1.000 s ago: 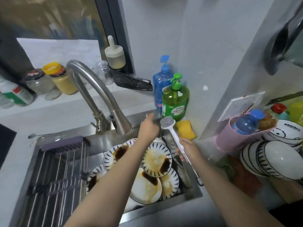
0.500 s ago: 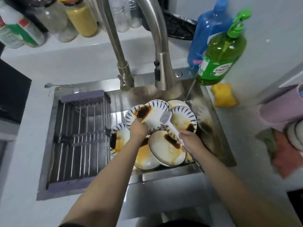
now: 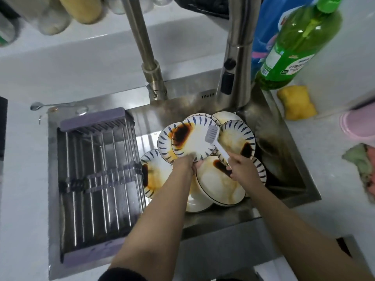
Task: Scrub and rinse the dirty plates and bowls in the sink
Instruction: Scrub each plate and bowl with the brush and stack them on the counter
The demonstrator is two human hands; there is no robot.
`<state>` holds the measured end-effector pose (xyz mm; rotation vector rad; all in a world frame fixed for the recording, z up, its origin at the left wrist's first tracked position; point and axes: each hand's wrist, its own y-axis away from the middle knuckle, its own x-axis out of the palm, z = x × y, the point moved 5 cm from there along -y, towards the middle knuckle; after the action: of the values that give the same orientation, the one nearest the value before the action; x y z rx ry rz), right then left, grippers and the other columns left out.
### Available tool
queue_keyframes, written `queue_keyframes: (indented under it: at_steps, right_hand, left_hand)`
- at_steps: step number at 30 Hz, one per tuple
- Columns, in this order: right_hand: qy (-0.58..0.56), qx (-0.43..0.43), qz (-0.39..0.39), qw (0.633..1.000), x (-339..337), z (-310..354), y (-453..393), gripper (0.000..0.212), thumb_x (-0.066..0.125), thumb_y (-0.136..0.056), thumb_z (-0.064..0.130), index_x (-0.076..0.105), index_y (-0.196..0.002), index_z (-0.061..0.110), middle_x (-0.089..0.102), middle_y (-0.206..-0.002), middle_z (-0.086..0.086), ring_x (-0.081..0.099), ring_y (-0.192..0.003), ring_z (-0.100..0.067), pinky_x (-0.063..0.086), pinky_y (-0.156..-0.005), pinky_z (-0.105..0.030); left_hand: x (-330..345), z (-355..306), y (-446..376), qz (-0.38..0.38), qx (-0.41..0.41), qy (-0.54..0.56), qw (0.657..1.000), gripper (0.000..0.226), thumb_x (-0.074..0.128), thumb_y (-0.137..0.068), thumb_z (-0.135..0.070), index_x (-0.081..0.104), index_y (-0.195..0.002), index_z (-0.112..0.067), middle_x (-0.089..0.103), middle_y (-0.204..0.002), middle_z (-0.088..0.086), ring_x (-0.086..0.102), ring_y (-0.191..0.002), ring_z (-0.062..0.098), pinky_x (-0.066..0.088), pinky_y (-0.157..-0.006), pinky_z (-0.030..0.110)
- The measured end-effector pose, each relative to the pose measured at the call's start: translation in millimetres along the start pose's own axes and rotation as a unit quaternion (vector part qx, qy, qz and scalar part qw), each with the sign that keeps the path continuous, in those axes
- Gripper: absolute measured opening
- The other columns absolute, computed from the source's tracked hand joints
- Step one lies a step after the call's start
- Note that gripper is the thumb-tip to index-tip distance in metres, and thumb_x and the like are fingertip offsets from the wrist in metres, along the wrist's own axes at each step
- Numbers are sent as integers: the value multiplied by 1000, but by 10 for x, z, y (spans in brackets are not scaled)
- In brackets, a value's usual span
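Several white plates with blue-striped rims and brown sauce stains lie piled in the steel sink (image 3: 284, 138). My left hand (image 3: 185, 162) grips the near edge of one stained plate (image 3: 192, 136), holding it tilted above the pile. My right hand (image 3: 242, 169) holds the handle of a white dish brush (image 3: 213, 136); its grey bristle head rests on the right part of that plate. Other dirty plates (image 3: 237, 138) and bowls (image 3: 219, 183) lie under and around it.
A grey drying rack (image 3: 97, 175) fills the sink's left half. The steel tap (image 3: 235, 63) stands at the back, its spout over the plates. Green (image 3: 294, 49) and blue soap bottles and a yellow sponge (image 3: 296, 103) sit at the right; a spoon (image 3: 40, 106) lies at the left.
My left hand came down from the tap area, took hold of a plate and lifted it. The brush moved from the air onto that plate. The view closed in on the sink.
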<state>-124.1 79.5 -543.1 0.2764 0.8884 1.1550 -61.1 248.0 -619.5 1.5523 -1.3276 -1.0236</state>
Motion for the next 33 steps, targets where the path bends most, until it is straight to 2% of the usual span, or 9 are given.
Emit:
queue_keyframes:
  at_steps: [3,6,11,17,19,21,26,28,33]
  right_hand:
    - [3,-7,2,1000,6,29,-14,35,44,-99,20,56,-132,25,65,-111,-4,58,-78,-10,51,-75,-33]
    - [-4,-6,7,1000,10,49,-15,35,44,-99,18,56,-132,24,63,-100,1,54,-67,-2,44,-60,-21]
    - [3,-9,16,1000,-10,102,19,35,43,-99,19,58,-130,27,64,-94,3,59,-75,-5,46,-60,-24]
    - [89,-47,29,994,-130,311,156,37,41,-98,23,58,-128,34,65,-91,6,63,-82,-16,51,-71,-34]
    - [151,-67,43,985,-163,413,207,38,38,-98,25,57,-128,37,65,-91,7,61,-81,-16,47,-69,-31]
    - [225,-91,56,969,-183,520,275,39,37,-98,24,56,-128,38,64,-98,6,57,-83,-15,41,-64,-28]
    - [343,-158,48,925,-233,751,611,35,39,-98,20,60,-124,33,66,-109,0,57,-89,-20,42,-68,-28]
    - [375,-169,40,911,-237,789,723,34,40,-97,19,62,-119,31,65,-104,0,59,-89,-22,42,-66,-28]
    - [497,-232,21,836,-263,953,1108,29,42,-94,13,58,-116,25,45,-97,-2,53,-86,-23,36,-67,-27]
  left_hand:
    - [-25,33,-73,-17,-19,17,1000,14,66,-88,-16,54,-85,-11,61,-45,1,56,-39,12,37,-34,16]
    - [16,40,-46,-2,-30,37,999,16,55,-95,-14,51,-81,-8,57,-38,4,52,-31,11,36,-30,16]
    - [13,-10,-42,13,-30,63,997,25,40,-102,-8,49,-82,4,54,-35,11,53,-26,16,50,-42,24]
    - [-216,-64,104,9,12,66,998,22,41,-100,-5,52,-85,6,60,-45,13,54,-27,16,46,-32,20]
    - [-322,-74,193,6,34,45,998,14,43,-98,-1,52,-105,7,65,-57,15,59,-33,18,46,-32,22]
    - [-458,-102,319,-7,68,17,997,26,48,-95,2,48,-120,-3,65,-81,19,62,-42,20,49,-33,24]
    - [-825,-102,680,8,149,-7,989,40,49,-93,1,45,-131,-11,63,-101,15,65,-73,23,60,-57,31]
    - [-899,-79,816,15,187,-16,982,38,48,-94,1,47,-129,-14,61,-110,14,63,-76,20,58,-53,28]
    - [-963,75,1046,70,200,65,975,33,37,-97,-2,46,-124,-18,62,-105,5,61,-87,18,56,-61,30]
